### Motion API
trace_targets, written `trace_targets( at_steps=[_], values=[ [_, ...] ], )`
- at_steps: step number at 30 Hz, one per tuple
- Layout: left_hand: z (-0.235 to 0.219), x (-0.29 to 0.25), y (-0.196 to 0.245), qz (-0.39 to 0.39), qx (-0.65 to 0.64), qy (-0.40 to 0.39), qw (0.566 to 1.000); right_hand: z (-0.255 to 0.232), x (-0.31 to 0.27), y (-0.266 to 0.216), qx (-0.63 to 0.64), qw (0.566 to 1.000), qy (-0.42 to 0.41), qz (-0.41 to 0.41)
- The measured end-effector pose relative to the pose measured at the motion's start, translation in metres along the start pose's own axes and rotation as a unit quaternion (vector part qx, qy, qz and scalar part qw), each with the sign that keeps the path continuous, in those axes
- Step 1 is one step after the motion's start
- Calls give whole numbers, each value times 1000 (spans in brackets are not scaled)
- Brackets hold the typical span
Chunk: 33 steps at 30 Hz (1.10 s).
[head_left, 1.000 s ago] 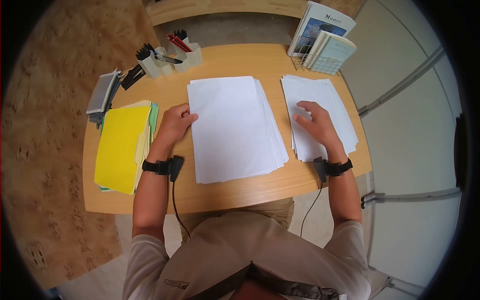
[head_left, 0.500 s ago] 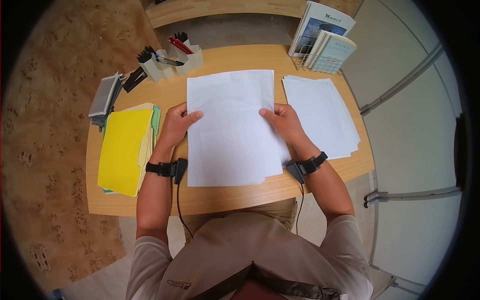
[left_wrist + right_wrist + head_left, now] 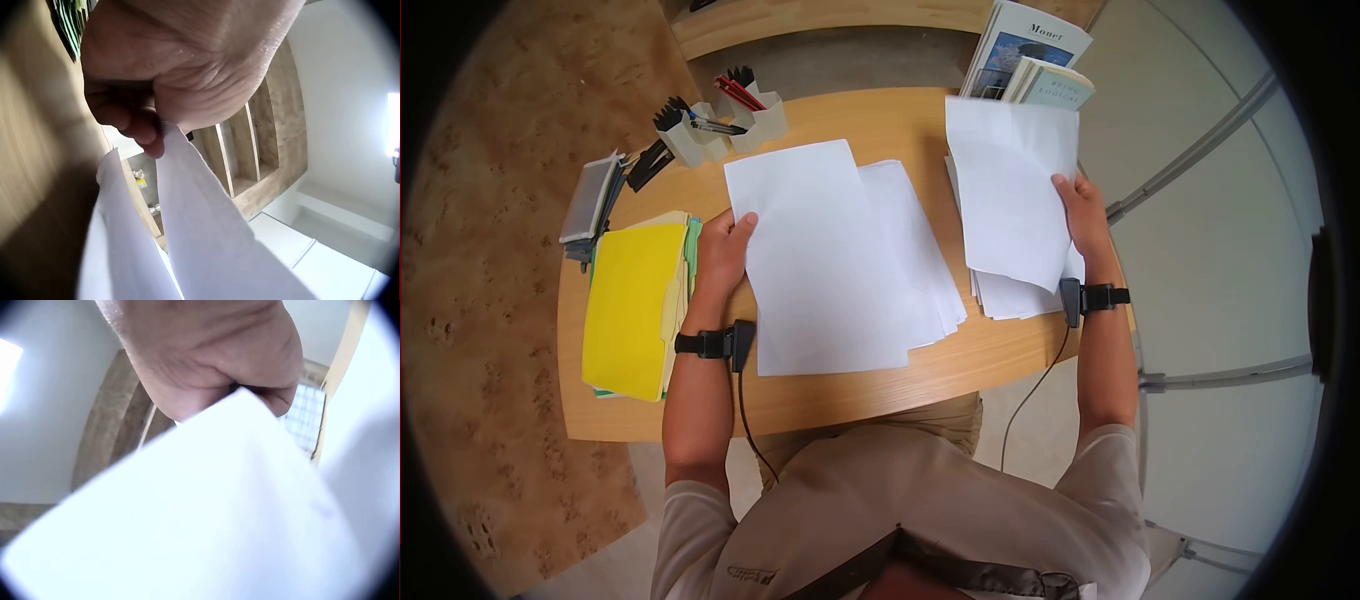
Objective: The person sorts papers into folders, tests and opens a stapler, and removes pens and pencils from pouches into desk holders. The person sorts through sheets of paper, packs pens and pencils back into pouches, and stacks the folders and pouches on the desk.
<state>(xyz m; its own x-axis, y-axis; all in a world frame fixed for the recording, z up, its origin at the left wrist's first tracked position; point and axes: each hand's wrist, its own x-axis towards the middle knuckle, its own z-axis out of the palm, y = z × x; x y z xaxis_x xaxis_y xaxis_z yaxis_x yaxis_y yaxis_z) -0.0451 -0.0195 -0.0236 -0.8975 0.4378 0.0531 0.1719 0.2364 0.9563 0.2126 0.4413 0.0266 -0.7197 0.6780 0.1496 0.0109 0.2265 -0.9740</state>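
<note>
My left hand (image 3: 722,255) pinches the left edge of a white paper sheet (image 3: 820,270), thumb on top. That sheet is raised and shifted left over the middle stack of paper (image 3: 925,280). In the left wrist view, the pinched sheet (image 3: 200,212) stands up from the fingers, with another paper edge beside it. On the right, my right hand (image 3: 1086,215) grips the right edge of a second white sheet (image 3: 1010,190), which bows above the right paper stack (image 3: 1015,300) and covers most of it. This sheet (image 3: 187,512) fills much of the right wrist view.
Yellow folders (image 3: 632,300) lie in a pile left of my left hand. Pen holders (image 3: 690,145) and a black stapler (image 3: 650,165) stand at the back left. A wire rack of books (image 3: 1030,50) is behind the right sheet. A whiteboard (image 3: 1220,250) borders the desk's right.
My right hand has moved right from the middle stack, carrying a sheet over the right stack. My left hand has shifted slightly left with the sheet it holds.
</note>
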Motion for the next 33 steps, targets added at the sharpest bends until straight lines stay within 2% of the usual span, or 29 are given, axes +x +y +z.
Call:
trace_targets(
  at_steps=[2,7,9,10,11,12,13,15,16,17,19,21,23,25,29,31,33],
  values=[
    [0,1,-2,3,-9,4,1000,-16,-3,23,-105,993,-8,51],
    [0,0,1,-8,7,-7,1000,-31,-12,59,-166,981,-17,96],
    [0,-2,8,-8,21,-4,1000,-38,-10,68,-374,927,0,36],
    [1,-2,11,-7,30,3,1000,-36,-11,67,-372,927,2,37],
    [2,-2,12,-7,31,3,999,-32,-13,67,-430,895,108,-47],
    [2,-2,12,-8,7,0,1000,-27,-15,67,-477,843,210,-131],
    [1,-3,12,-10,-15,0,1000,-20,-19,55,-475,845,207,-131],
    [2,-5,19,-22,-45,-7,999,-6,-31,12,-415,895,139,-85],
    [5,-6,24,-31,-77,-19,996,-2,-34,2,-337,937,77,-49],
    [8,-8,31,-31,-76,-19,996,7,-38,-1,-336,938,77,-48],
    [17,-13,46,-35,-133,-47,989,31,-48,-10,-144,987,-71,-18],
    [29,-20,61,-19,-148,-69,986,71,-74,-42,-20,988,-150,26],
    [39,-27,71,0,-162,-89,983,109,-96,-41,18,982,-188,19],
    [46,-32,77,14,-150,-129,980,141,-118,-53,89,979,-180,42],
    [49,-40,79,39,-152,-136,978,150,-123,-33,138,969,-197,64],
    [36,-30,65,23,26,-177,984,145,-120,-30,153,971,-180,49],
    [31,-27,61,1,-16,-162,987,127,-107,-25,114,983,-112,91]
  ],
)
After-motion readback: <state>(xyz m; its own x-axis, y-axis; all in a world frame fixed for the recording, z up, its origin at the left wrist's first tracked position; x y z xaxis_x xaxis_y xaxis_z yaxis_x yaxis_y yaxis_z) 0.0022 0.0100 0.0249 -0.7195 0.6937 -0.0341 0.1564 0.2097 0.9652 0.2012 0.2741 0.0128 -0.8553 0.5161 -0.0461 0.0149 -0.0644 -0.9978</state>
